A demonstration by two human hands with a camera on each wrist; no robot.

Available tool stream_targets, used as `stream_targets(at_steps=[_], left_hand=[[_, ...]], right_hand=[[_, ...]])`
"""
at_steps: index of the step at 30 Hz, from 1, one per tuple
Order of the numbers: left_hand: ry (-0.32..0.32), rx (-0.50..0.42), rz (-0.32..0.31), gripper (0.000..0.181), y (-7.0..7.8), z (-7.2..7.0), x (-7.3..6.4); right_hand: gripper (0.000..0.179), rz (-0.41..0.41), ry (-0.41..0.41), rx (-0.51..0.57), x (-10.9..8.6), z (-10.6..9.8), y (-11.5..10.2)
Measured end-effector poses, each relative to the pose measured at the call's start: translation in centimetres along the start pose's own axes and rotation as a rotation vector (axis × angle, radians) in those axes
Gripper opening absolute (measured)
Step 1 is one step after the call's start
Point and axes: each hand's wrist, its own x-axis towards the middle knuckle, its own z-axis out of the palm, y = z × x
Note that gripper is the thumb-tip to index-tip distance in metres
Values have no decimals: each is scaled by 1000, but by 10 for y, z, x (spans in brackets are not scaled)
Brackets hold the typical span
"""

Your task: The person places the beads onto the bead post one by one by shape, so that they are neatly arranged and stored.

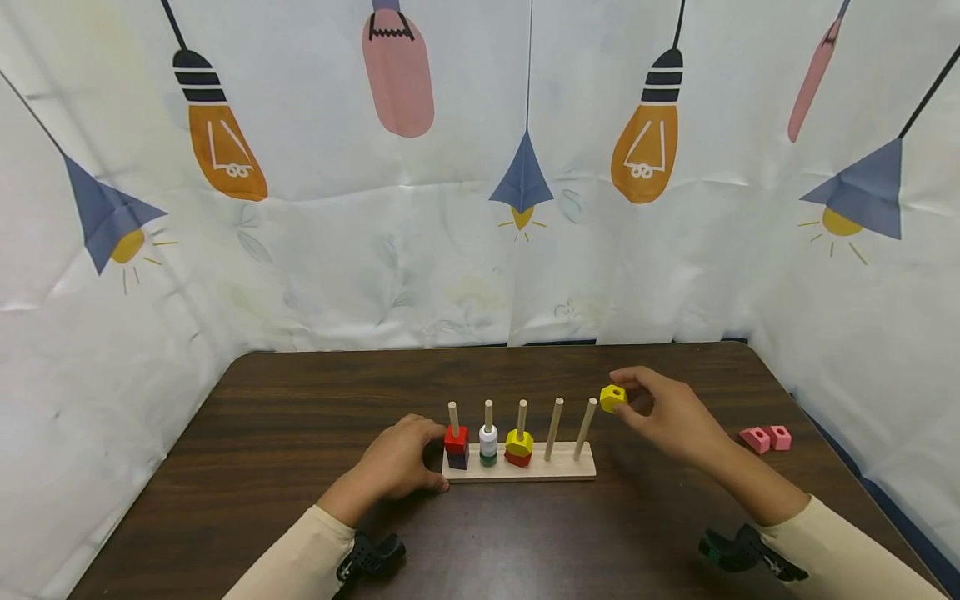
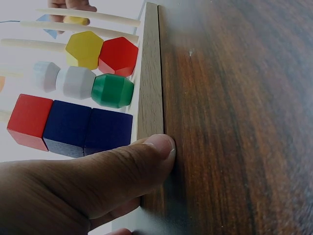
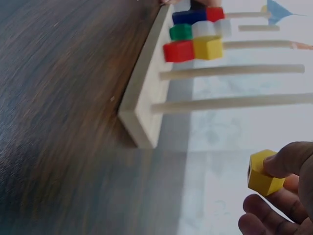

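A wooden peg stand (image 1: 525, 473) with several upright pegs stands on the table. My left hand (image 1: 397, 458) grips its left end, the thumb (image 2: 159, 147) on the front edge of the base. On the first peg a red cube (image 2: 30, 121) tops two dark blue cubes (image 2: 67, 126). The second carries white beads (image 2: 76, 82) over a green one (image 2: 112, 90). The third has a yellow angular block (image 2: 84, 50) above a red one (image 2: 118, 56). The two rightmost pegs are bare. My right hand (image 1: 667, 417) pinches another yellow angular block (image 3: 265, 171) beside the rightmost peg, apart from it.
Two pink blocks (image 1: 767, 438) with holes lie near the right edge of the dark wooden table (image 1: 300, 392). A white curtain (image 1: 450, 250) printed with lamps hangs behind the table and along its sides.
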Motion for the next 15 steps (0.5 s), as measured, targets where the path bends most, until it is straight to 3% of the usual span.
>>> stream_targets(at_steps=[15], left_hand=[[1, -2, 13, 66, 0, 0, 0]], right_hand=[[44, -97, 77, 4, -3, -19, -40]])
